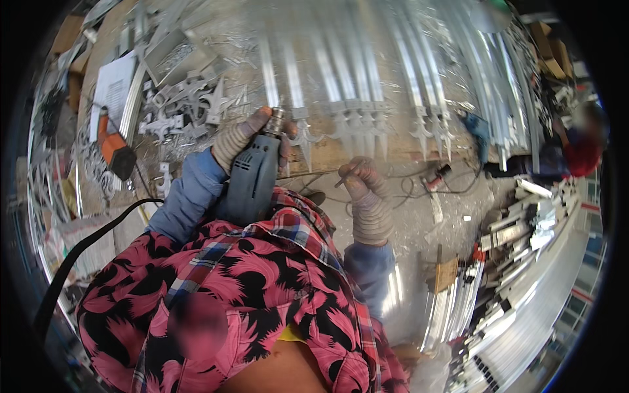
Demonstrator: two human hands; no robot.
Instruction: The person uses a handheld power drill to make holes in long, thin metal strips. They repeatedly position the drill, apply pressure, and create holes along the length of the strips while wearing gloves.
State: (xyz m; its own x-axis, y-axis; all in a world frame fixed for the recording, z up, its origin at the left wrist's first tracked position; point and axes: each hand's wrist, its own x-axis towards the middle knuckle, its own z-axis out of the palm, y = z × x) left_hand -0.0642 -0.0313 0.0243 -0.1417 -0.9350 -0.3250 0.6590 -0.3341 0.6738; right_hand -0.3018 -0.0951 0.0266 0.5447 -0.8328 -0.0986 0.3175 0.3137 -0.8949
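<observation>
My left hand (239,135), in a striped knit glove with bare fingertips, is wrapped round the front of a blue-grey electric drill (252,175). Its metal chuck (276,122) points away from me between thumb and fingers, and the drill's body rests close against my front. A similar striped glove covers my right hand (364,185), whose fingers are pinched on a short thin dark rod (341,181); its exact kind is too small to tell. Just beyond both hands lie silvery metal bars (337,72) with spear-shaped tips (354,128) pointing toward me.
Loose metal spear fittings (190,108) are heaped at the left, near an orange-and-black power tool (114,147). Another blue drill (477,134) lies at the right with cables below it. Metal profiles (524,262) are stacked at lower right. Another person (580,150) is at far right.
</observation>
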